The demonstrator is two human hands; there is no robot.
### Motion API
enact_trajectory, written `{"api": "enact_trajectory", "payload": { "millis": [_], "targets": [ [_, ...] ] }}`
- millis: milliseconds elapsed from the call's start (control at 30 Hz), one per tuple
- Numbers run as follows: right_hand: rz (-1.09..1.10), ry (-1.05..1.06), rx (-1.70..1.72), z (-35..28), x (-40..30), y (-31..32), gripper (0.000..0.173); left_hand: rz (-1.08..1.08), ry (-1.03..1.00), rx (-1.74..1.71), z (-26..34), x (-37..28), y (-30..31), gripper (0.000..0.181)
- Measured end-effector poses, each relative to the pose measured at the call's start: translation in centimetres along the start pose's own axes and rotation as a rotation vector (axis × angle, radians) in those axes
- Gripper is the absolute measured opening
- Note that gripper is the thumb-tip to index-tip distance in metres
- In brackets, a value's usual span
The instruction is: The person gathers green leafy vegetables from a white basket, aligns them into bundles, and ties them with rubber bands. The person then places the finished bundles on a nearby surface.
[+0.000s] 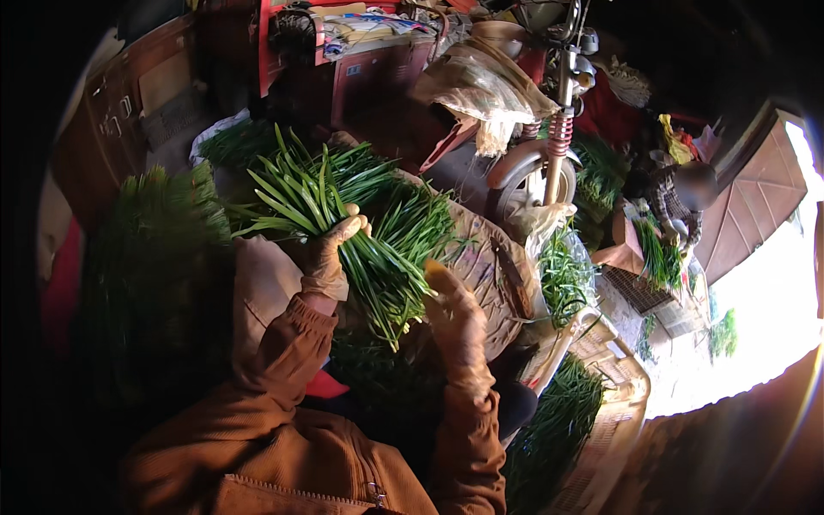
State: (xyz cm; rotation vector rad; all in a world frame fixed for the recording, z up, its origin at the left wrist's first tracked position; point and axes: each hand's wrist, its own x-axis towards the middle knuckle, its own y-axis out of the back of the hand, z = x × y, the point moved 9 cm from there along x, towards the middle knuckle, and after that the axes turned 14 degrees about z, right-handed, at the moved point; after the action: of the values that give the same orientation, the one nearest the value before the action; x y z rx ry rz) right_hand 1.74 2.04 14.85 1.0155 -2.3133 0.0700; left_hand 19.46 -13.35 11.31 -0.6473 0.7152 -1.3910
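My left hand (335, 248), in a thin translucent glove, grips a bunch of long flat green leaves (380, 273), which look like garlic chives. Leaf tips fan out to the upper left, and the pale stem ends point down to the right. Close beside those ends is my right hand (456, 315), gloved too and blurred by motion. Its fingers are bent, and whether they pinch a stem is unclear. More chives (418, 222) lie in a pile just behind the bunch, on a brown, stained sheet (479, 257).
A yellowish plastic crate (618, 380) with chives stands at my right. Chives in clear plastic (566, 270) lie beyond it. A three-wheeler's front wheel (534, 183) is ahead. Another person (676, 199) handles chives at far right. Stacked chives (161, 212) stand at left.
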Motion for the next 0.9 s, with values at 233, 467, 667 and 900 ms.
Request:
{"api": "enact_trajectory", "payload": {
  "millis": [233, 467, 667, 900],
  "targets": [
    [0.073, -0.26, 0.486, 2.2, 1.0, -0.3, 0.026, -0.13, -0.093, 0.155, -1.6, 0.2, 0.1, 0.025],
    [-0.068, -0.444, 0.338, 3.8, -3.9, 1.2, 0.028, 0.022, -0.066, 0.03, -1.2, 1.2, 2.7, 0.029],
    [-0.012, -0.122, -0.181, 5.4, -3.0, -3.1, 0.026, 0.072, -0.04, -0.006, -1.1, -0.4, 1.2, 0.024],
    [-0.197, -0.692, 0.722, 5.0, -6.3, -1.9, 0.014, 0.084, -0.05, -0.228, 0.6, 2.6, 4.0, 0.02]
  ]
}}
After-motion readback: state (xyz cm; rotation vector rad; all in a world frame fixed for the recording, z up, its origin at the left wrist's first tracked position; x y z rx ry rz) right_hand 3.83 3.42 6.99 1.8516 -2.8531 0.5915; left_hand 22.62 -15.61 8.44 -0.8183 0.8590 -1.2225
